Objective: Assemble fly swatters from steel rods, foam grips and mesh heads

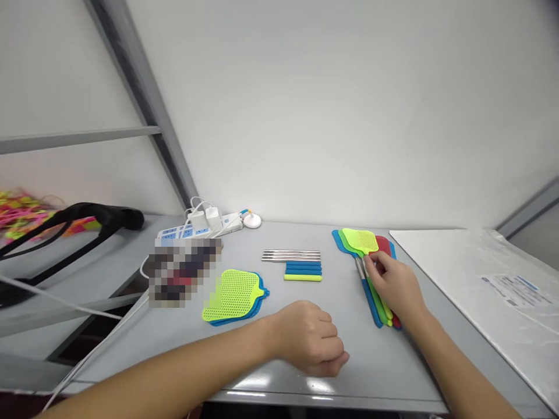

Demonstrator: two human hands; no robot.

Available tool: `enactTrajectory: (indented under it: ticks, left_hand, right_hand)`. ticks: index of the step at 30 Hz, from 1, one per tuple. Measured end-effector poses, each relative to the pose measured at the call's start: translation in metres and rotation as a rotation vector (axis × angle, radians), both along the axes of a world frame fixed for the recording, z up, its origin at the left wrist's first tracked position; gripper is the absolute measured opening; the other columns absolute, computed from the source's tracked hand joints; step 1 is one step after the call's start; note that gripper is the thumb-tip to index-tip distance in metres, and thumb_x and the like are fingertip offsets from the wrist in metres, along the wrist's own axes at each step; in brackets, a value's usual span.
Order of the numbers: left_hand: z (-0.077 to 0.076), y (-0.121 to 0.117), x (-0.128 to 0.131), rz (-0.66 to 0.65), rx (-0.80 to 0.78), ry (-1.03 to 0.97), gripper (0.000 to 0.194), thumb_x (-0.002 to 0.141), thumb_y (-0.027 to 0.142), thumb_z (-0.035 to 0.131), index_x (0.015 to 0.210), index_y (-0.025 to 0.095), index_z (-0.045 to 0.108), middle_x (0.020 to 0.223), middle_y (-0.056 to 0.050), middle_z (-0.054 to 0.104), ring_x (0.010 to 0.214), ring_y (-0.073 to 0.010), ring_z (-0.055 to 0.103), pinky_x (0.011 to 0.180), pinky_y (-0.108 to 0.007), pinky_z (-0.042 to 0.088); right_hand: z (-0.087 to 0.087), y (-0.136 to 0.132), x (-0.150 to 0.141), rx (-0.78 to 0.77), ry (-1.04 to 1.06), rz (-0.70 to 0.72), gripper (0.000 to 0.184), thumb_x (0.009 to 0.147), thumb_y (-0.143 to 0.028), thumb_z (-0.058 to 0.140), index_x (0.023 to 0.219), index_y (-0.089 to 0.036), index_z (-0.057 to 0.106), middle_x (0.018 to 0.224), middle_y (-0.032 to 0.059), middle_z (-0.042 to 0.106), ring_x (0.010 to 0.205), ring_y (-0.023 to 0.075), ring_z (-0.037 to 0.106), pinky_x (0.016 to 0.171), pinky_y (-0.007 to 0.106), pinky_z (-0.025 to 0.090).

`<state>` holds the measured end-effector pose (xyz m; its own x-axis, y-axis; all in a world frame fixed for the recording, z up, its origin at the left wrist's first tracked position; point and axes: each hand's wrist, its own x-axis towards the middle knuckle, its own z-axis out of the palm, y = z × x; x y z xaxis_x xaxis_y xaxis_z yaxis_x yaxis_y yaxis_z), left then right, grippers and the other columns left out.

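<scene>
My right hand (395,285) pinches the neck of a yellow-green fly swatter (360,240) that lies on top of a fanned pile. Beneath it are a green, a red (384,245) and blue fly swatters, their handles pointing towards me. My left hand (310,340) is a closed fist low over the front of the table, with nothing sticking out of it. To its left lies a stack of loose mesh swatter heads (233,295), yellow-green over blue. Metal rods (291,255) lie side by side behind several blue grips (303,267) and one yellow grip (303,277).
A power strip (187,231) with white plugs and cables stands at the back left, near a small white round object (252,220). A blurred-out patch covers something dark. On the right lies a large white wrapped sheet (476,279); a black frame (105,221) juts in from the left.
</scene>
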<state>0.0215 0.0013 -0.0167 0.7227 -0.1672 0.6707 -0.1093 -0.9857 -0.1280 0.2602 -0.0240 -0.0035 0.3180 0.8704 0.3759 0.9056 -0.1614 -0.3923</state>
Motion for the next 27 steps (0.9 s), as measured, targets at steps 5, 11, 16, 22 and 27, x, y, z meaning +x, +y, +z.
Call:
enactTrajectory:
  ticks: [5, 11, 16, 22, 27]
  left_hand:
    - [0.040, 0.031, 0.017, 0.037, 0.099, 0.138, 0.034, 0.084, 0.027, 0.052, 0.051, 0.021, 0.047, 0.045, 0.003, 0.051, 0.044, -0.0116, 0.050, 0.038, -0.029, 0.024]
    - [0.088, 0.084, 0.046, 0.124, 0.206, 0.430, 0.025, 0.088, 0.029, 0.053, 0.066, 0.023, 0.063, 0.060, 0.000, 0.066, 0.047, -0.0148, 0.051, 0.041, -0.030, 0.021]
    - [0.087, 0.100, 0.069, 0.121, 0.196, 0.489, 0.029, 0.090, 0.029, 0.048, 0.069, 0.024, 0.068, 0.067, -0.004, 0.070, 0.050, -0.0170, 0.053, 0.042, -0.030, 0.024]
    - [0.082, 0.103, 0.080, 0.065, 0.185, 0.504, 0.031, 0.087, 0.024, 0.048, 0.064, 0.024, 0.069, 0.071, -0.006, 0.071, 0.055, -0.0200, 0.056, 0.043, -0.032, 0.025]
    - [0.079, 0.111, 0.067, 0.116, 0.148, 0.491, 0.031, 0.087, 0.023, 0.047, 0.065, 0.023, 0.069, 0.070, -0.006, 0.071, 0.054, -0.0192, 0.055, 0.044, -0.032, 0.024]
  right_hand:
    - [0.004, 0.000, -0.014, 0.062, -0.066, 0.096, 0.031, 0.093, -0.047, 0.043, 0.075, -0.024, 0.052, 0.059, -0.0029, 0.057, 0.051, 0.0147, 0.049, 0.053, 0.027, 0.030]
    - [0.003, 0.008, -0.019, 0.033, -0.143, 0.184, 0.023, 0.089, -0.042, 0.047, 0.074, -0.024, 0.050, 0.057, -0.0038, 0.055, 0.049, 0.0145, 0.046, 0.051, 0.026, 0.029]
    - [0.006, 0.021, -0.012, -0.024, -0.268, 0.199, 0.023, 0.082, -0.032, 0.047, 0.064, -0.024, 0.035, 0.050, -0.0039, 0.046, 0.047, 0.0145, 0.036, 0.048, 0.026, 0.024]
    - [0.015, 0.041, -0.010, -0.142, -0.367, 0.222, 0.026, 0.072, -0.020, 0.048, 0.055, -0.024, 0.029, 0.050, 0.0000, 0.043, 0.049, 0.0146, 0.033, 0.049, 0.029, 0.019]
    - [0.016, 0.062, -0.016, -0.207, -0.350, 0.266, 0.023, 0.070, -0.018, 0.049, 0.053, -0.023, 0.034, 0.047, 0.0005, 0.043, 0.047, 0.0144, 0.032, 0.050, 0.031, 0.016]
